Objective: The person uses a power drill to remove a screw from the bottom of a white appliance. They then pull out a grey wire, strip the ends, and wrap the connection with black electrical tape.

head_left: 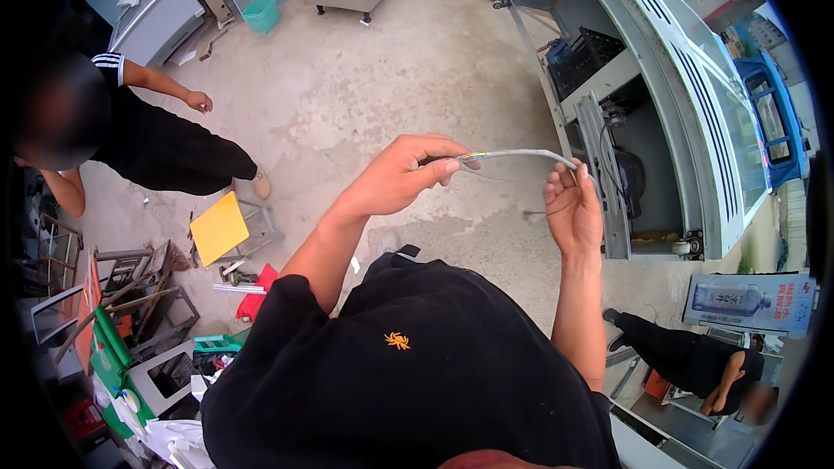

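A grey electrical cable (519,154) stretches between my two hands in front of my body, bending slightly upward. Its left end has the sheath off, and thin coloured wires show there, one yellowish and one blue. My left hand (404,178) pinches those wires between thumb and fingers. Farther along, my right hand (574,217) grips the grey sheath with thumb and fingertips, palm partly turned up. Where the cable runs beyond my right hand is hard to make out.
A large metal cabinet (647,61) with exposed inner parts stands at the right. A person (156,122) stands at the left near a yellow-topped stool (220,228). Another person (695,365) is at the lower right. Scrap and frames (143,295) lie lower left; a green basket (261,14) sits farther off.
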